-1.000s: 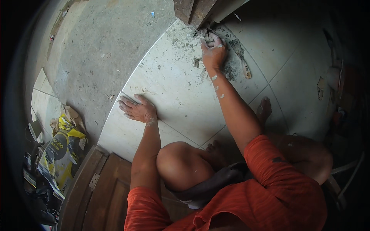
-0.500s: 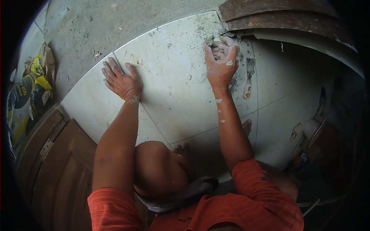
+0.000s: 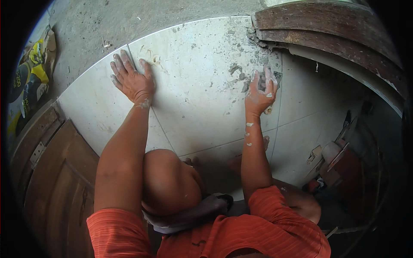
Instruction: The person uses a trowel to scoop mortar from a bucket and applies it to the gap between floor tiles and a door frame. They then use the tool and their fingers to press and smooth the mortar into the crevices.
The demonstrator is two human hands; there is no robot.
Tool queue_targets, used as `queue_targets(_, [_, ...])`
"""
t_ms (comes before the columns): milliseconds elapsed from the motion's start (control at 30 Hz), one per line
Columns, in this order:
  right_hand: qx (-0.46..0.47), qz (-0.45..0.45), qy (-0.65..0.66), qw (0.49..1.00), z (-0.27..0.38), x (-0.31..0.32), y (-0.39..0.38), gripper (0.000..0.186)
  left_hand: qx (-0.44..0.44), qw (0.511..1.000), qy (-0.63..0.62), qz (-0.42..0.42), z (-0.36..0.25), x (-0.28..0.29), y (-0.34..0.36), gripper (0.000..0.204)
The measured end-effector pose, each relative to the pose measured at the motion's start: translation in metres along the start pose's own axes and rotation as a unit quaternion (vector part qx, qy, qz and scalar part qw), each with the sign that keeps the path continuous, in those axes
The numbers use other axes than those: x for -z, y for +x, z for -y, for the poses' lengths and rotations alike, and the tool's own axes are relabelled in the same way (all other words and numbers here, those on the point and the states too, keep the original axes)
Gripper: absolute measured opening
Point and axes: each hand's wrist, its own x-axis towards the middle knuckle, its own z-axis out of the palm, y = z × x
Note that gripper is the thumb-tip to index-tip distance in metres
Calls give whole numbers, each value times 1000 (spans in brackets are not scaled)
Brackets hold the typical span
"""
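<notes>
My left hand [image 3: 134, 81] lies flat on the pale floor tile [image 3: 189, 103], fingers spread, by the tile's outer edge. My right hand [image 3: 260, 96] is low over the tile, thumb and fingers apart and partly bent; I see nothing held in it. Under and beside it lies a putty knife [image 3: 269, 110], mostly covered by the hand, with its handle end showing near the wrist. Grey mortar crumbs [image 3: 235, 69] are scattered to the left of that hand and up toward the wooden frame. Whitish residue coats the fingers of both hands.
A brown wooden frame [image 3: 327, 26] juts in at the upper right. Rough concrete [image 3: 172, 10] borders the tile beyond its edge. A yellow and dark bag [image 3: 32, 79] stands at far left, above a wooden door panel [image 3: 64, 172]. Tools [image 3: 331, 152] lie at right.
My right hand has moved down and right, from the crumbs by the wooden frame to over the putty knife, and its fingers have uncurled somewhat. My left hand stays flat on the tile.
</notes>
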Motion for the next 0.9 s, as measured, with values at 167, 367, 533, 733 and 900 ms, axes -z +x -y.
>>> queue_targets(167, [-67,-64,-257,962,-90,42,-54,53,9,1000,7,7,-2,2,4,74])
queue_targets(367, [-141,41,-163,976,-97,70,-50,48,3,1000,22,1,5,0,5,73])
queue_targets(533, [-181,72,99,976,-12,53,-40,33,12,999,29,3,7,1,5,75])
queue_targets(733, [8,138,-58,989,6,7,24,29,0,1000,19,3,3,1,4,75])
queue_targets(900, [-67,207,-145,965,7,-8,49,36,-4,1000,16,0,6,1,4,76])
